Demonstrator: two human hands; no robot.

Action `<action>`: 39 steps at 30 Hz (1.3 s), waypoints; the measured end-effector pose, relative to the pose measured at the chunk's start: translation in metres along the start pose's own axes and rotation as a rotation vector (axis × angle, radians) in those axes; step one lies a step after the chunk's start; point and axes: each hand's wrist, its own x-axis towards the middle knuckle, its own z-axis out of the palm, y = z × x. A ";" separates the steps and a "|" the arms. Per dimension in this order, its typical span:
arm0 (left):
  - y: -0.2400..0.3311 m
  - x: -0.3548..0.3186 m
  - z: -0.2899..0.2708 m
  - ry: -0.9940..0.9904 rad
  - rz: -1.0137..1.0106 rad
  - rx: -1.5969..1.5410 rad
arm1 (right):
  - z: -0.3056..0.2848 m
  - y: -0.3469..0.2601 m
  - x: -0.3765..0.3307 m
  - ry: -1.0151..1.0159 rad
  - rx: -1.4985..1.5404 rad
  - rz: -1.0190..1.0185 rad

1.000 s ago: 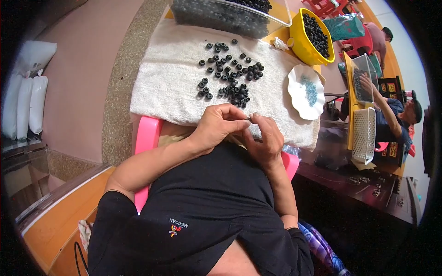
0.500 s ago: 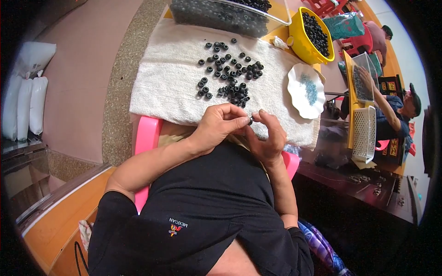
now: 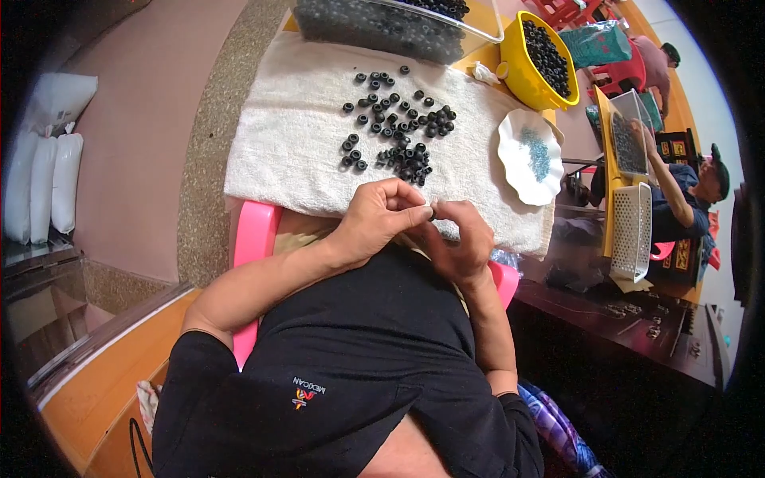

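Note:
Just past the towel's near edge, both hands meet over a small black round piece [image 3: 432, 213], mostly covered by fingertips. My left hand [image 3: 374, 217] pinches it between thumb and index finger. From the other side, the curled fingers of my right hand [image 3: 464, 239] close on the same piece. On the white towel [image 3: 295, 135] beyond lie many loose black ring-like pieces [image 3: 376, 127] with holes in them. A tighter pile of black pieces [image 3: 411, 166], some small and knobbed, sits nearest my hands. What these pieces are for cannot be seen.
Small bluish clear bits lie in a white wavy-edged dish [image 3: 516, 179] on the right. Behind it stands a yellow basket [image 3: 515, 80] of black pieces; a clear bin [image 3: 486, 32] of them is at the back. Another person [image 3: 677, 195] works at a table far right, near a white perforated basket [image 3: 631, 231].
My right index finger has come down from its raised position, and the right fingers have closed against the black piece. My left hand has hardly moved.

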 end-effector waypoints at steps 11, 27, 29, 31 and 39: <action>0.003 0.003 0.002 0.031 0.030 0.030 | 0.002 0.002 0.007 0.073 -0.025 -0.034; 0.007 -0.003 0.002 0.015 -0.003 0.037 | -0.042 0.028 0.041 0.179 -0.090 0.027; 0.005 -0.003 0.002 0.019 -0.011 0.018 | -0.060 0.042 0.060 0.280 -0.227 -0.022; 0.007 -0.004 0.001 0.006 -0.011 0.023 | -0.083 0.053 0.085 0.336 -0.325 -0.048; 0.004 -0.003 0.002 -0.012 -0.001 0.020 | -0.137 0.154 0.172 0.449 -0.545 0.027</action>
